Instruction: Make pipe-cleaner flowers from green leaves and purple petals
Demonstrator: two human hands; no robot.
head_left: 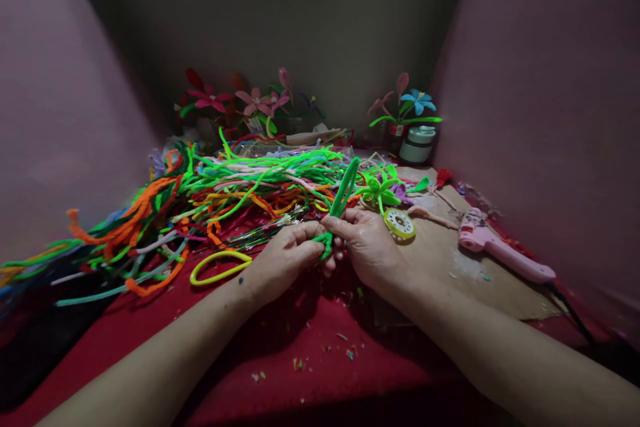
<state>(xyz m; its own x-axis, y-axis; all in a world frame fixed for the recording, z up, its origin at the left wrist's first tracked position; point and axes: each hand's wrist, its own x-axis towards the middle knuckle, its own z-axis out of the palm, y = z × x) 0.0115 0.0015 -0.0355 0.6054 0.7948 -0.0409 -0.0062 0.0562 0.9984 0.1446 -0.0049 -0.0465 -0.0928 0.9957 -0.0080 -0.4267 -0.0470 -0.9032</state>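
Between my two hands, over the red cloth, is a green pipe cleaner [344, 188] bent into a long narrow loop that points up. My left hand [293, 250] pinches its lower, twisted end between thumb and fingers. At the base of the loop, my right hand [369, 243] has its thumb and fingers closed on the same pipe cleaner. The fingertips of both hands partly hide the twisted part. Just beyond my right hand lie a light green pipe-cleaner flower [379, 192] and a yellow-rimmed round dial-like disc [400, 224].
A large heap of coloured pipe cleaners [270, 170] spreads across the back and left. A yellow loop [220, 256] lies beside my left wrist. At right, a pink glue gun [505, 253] rests on cardboard [440, 280]. Finished flowers [255, 101] and a lidded jar [418, 144] stand behind.
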